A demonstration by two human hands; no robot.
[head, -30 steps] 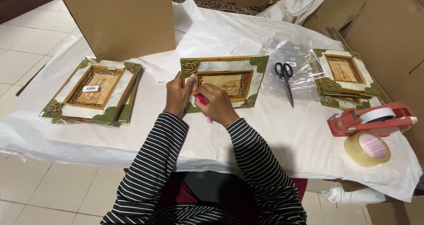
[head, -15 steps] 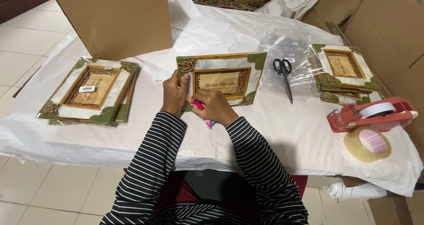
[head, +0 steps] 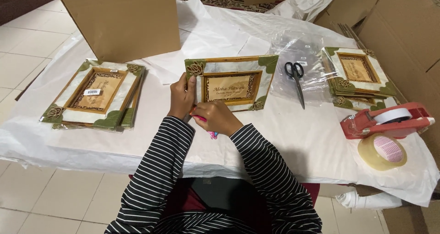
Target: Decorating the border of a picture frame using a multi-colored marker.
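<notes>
Centrally, on the worktop [head: 293, 137]: picture frame [head: 231, 83], left hand [head: 182, 97] fingers clasping its left edge, right hand [head: 217, 118] gripping pink tool [head: 206, 125]; finished-looking stacks left [head: 94, 94] and right [head: 357, 75], middle frame apparently in progress.

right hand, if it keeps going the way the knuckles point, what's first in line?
Probably the left hand, almost touching the right hand at the picture frame corner; depth is hard to judge.
</notes>
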